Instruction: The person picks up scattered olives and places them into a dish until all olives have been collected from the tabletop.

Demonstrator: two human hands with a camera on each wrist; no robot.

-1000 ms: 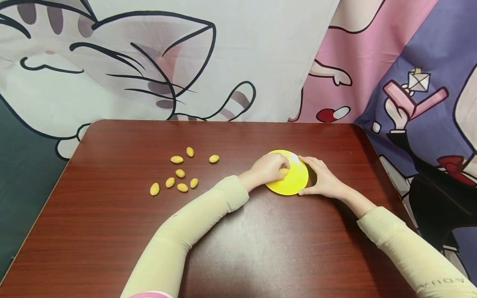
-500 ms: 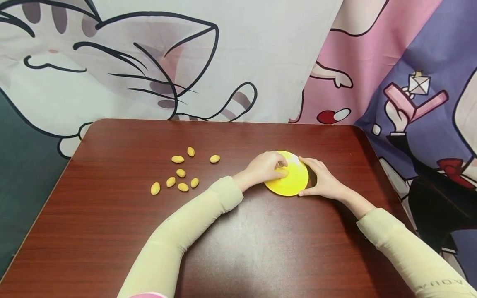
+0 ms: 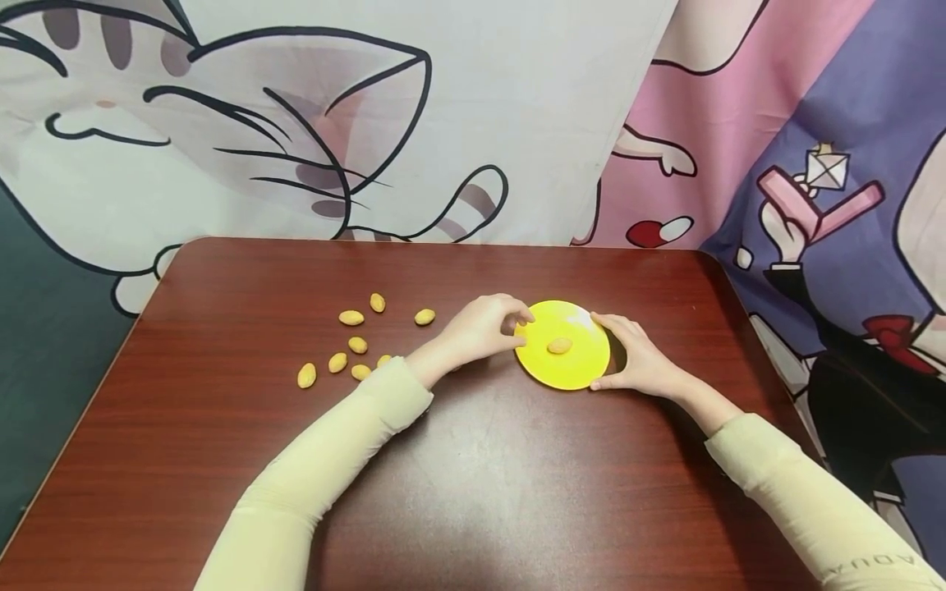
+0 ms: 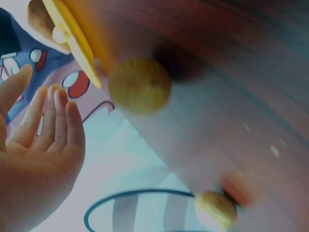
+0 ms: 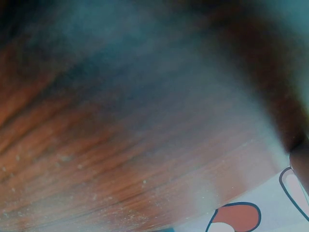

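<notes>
A shallow yellow plate (image 3: pixel 584 365) lies on the table, with one small yellow oval piece (image 3: pixel 560 345), like a miniature lemon, on it. My left hand (image 3: pixel 476 330) is at the plate's left rim, thumb and fingers apart with nothing between them; the left wrist view shows its palm and loose fingers. At the right rim, my right hand (image 3: pixel 645 361) rests its thumb and extended fingers against the edge. Several more yellow oval pieces (image 3: pixel 358 345) lie scattered to the left, some partly behind the left sleeve. A blurred yellow piece (image 4: pixel 140 86) appears close in the left wrist view.
The brown wooden table (image 3: pixel 473 492) has rounded far corners. Behind it hangs a white cloth (image 3: pixel 547 107) with a cartoon cat, beside a pink and purple printed cloth (image 3: pixel 783 98). The right wrist view holds mostly blurred tabletop (image 5: pixel 120 145).
My left hand has let go of a yellow oval piece on the plate and drawn back left, its fingers parting. The right hand has stayed at the rim.
</notes>
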